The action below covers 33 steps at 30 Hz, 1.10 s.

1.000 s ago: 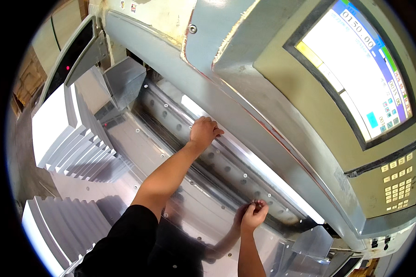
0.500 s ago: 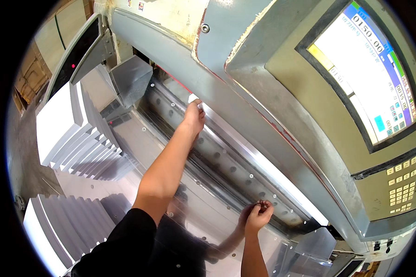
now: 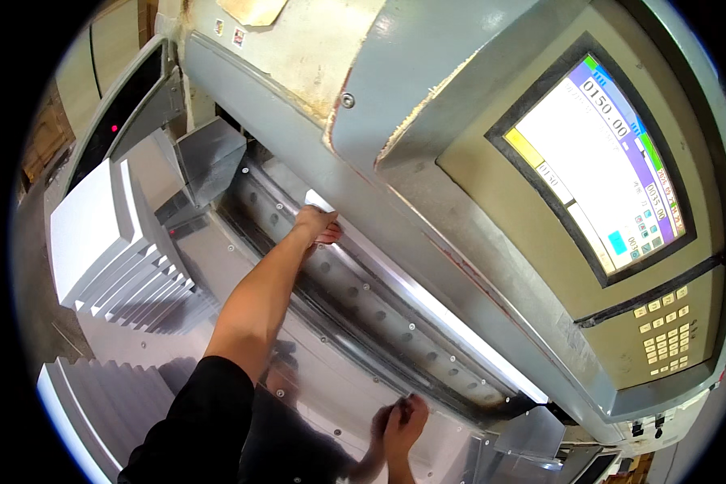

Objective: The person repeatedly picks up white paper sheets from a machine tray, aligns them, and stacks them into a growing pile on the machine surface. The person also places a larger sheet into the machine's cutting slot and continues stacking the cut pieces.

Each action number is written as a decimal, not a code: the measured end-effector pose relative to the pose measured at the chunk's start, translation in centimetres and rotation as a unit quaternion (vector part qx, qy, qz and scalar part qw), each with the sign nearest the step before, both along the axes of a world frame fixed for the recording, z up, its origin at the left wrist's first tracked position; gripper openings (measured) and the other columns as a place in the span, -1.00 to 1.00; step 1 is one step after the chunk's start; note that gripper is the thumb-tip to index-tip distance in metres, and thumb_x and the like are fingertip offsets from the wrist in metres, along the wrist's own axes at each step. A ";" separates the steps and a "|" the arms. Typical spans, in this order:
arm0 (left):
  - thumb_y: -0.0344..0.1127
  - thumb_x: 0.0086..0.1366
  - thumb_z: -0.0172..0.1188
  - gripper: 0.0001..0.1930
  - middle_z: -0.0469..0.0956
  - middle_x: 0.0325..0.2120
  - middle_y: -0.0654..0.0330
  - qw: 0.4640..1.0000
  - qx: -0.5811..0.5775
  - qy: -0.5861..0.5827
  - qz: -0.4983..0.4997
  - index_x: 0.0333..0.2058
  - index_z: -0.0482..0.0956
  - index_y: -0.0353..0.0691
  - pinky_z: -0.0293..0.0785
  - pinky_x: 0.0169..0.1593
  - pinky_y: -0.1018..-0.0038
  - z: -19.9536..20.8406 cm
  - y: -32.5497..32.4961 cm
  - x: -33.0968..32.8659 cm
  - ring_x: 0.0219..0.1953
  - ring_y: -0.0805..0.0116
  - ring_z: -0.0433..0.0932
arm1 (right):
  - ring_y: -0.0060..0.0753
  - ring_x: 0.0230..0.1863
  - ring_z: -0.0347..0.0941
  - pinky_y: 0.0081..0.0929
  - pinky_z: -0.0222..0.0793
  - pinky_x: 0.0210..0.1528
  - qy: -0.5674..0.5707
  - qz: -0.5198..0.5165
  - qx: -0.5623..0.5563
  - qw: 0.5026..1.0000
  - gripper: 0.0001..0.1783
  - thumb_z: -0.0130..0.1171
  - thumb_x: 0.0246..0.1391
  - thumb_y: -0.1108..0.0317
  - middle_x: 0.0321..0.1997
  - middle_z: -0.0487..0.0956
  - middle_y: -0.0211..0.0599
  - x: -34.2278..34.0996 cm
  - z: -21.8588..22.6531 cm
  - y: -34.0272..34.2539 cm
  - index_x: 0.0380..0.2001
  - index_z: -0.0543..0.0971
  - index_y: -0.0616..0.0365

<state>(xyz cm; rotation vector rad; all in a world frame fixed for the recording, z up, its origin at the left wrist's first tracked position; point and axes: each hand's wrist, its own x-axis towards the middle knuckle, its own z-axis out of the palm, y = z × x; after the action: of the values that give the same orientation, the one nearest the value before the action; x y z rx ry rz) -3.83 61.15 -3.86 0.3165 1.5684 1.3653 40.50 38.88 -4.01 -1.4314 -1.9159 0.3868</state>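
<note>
My left hand (image 3: 318, 227) grips the left end of a long, narrow white strip, apparently paper (image 3: 436, 302), at the lower edge of a big grey cutting machine (image 3: 298, 145). A white corner shows just past its thumb, and its other fingers curl underneath. Nearer to me, my right hand (image 3: 405, 427) hovers over the shiny metal table (image 3: 339, 387) with its fingers drawn together. Whatever lies between those fingers, if anything, is hidden. A dark slotted recess with round holes (image 3: 379, 315) runs between table and strip.
On the left, a stepped stack of white paper (image 3: 97, 234) stands on the table, and a second stack (image 3: 109, 411) sits nearer. A lit screen (image 3: 605, 169) and keypad (image 3: 668, 331) are on the machine's right. Angled metal plates (image 3: 210, 161) flank the recess.
My right hand has drawn back from the recess toward me, over the table. My left hand stays at the strip's left end. The whole view has shifted slightly.
</note>
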 end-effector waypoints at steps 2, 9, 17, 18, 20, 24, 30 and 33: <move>-0.23 0.34 0.21 -0.68 0.66 -0.49 -0.05 1.000 0.006 0.017 -0.004 -0.30 0.57 -0.49 0.70 -0.50 0.33 -0.9 0.3 -0.8 -0.50 0.12 0.70 | 0.04 0.09 0.37 -0.17 0.29 0.15 0.011 0.006 -0.024 1.000 -0.67 0.18 0.01 0.43 0.10 0.44 0.05 -0.2 0.4 -2.8 -0.10 0.48 0.20; -0.21 0.34 0.24 -0.65 0.65 -0.40 -0.06 0.993 0.091 -0.069 0.020 -0.22 0.54 -0.50 0.69 -0.44 0.41 -2.2 -0.8 0.4 -0.47 0.16 0.68 | -0.14 0.05 0.45 -0.28 0.40 0.07 0.094 -0.009 -0.094 0.991 -0.71 0.21 0.17 0.30 0.03 0.52 -0.05 6.1 0.8 -13.8 -0.10 0.54 0.22; -0.17 0.42 0.05 -0.69 0.54 -0.56 0.21 0.949 0.194 0.244 0.045 -0.41 0.54 -0.27 0.42 -0.33 0.48 -6.5 -16.5 17.0 -0.45 0.49 0.48 | -0.39 -0.19 0.51 -0.43 0.47 -0.18 0.181 -0.257 -0.149 0.937 -0.79 0.21 0.20 0.28 -0.12 0.60 -0.27 22.7 -2.7 -27.9 -0.19 0.56 0.16; -0.28 0.41 0.07 -0.80 0.53 -0.52 0.22 0.956 0.212 0.200 0.020 -0.32 0.53 -0.29 0.42 -0.33 0.49 -5.6 -19.8 21.7 -0.43 0.48 0.47 | -0.32 -0.21 0.53 -0.38 0.49 -0.20 0.156 -0.233 -0.120 0.952 -0.78 0.21 0.20 0.23 -0.16 0.61 -0.25 28.0 -8.4 -30.5 -0.22 0.55 0.16; -0.46 0.39 0.06 -0.93 0.51 -0.49 0.20 0.949 0.304 0.079 -0.002 -0.28 0.48 -0.32 0.43 -0.32 0.50 -6.0 -27.9 25.9 -0.43 0.45 0.45 | -0.31 -0.22 0.54 -0.36 0.50 -0.20 0.206 -0.246 -0.178 0.930 -0.76 0.22 0.18 0.22 -0.19 0.62 -0.25 30.4 -10.1 -26.9 -0.24 0.56 0.16; -0.51 0.37 0.08 -0.96 0.54 -0.45 0.05 0.988 0.149 0.003 -0.044 -0.25 0.47 -0.35 0.46 -0.39 0.46 -3.1 -45.7 30.1 -0.48 0.37 0.46 | -0.42 -0.25 0.53 -0.41 0.48 -0.15 0.159 -0.275 -0.176 0.932 -0.80 0.25 0.08 0.33 -0.31 0.61 -0.19 28.4 0.3 -22.0 -0.27 0.57 0.21; -0.39 0.40 0.02 -0.85 0.62 -0.47 0.00 0.993 0.014 0.084 0.081 -0.20 0.47 -0.37 0.52 -0.58 0.46 1.0 -61.3 29.0 -0.59 0.36 0.57 | -0.56 -0.39 0.51 -0.55 0.45 -0.29 0.241 -0.117 -0.309 0.912 -0.78 0.19 0.19 0.28 -0.40 0.62 -0.33 32.1 -3.6 -21.8 -0.29 0.59 0.25; -0.34 0.41 0.03 -0.84 0.61 -0.50 0.06 0.967 -0.037 0.150 0.201 -0.24 0.50 -0.31 0.45 -0.53 0.51 -2.2 -66.4 26.7 -0.58 0.38 0.56 | -0.37 -0.25 0.55 -0.35 0.49 -0.20 0.100 -0.078 -0.246 0.961 -0.75 0.19 0.16 0.18 -0.29 0.63 -0.26 31.0 1.1 -30.1 -0.30 0.62 0.17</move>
<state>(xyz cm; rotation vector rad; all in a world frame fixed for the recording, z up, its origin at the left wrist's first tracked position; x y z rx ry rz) 22.88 -5.30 -6.02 0.1669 2.0114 1.6164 71.50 8.83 -2.96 -1.7655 -1.5930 0.9429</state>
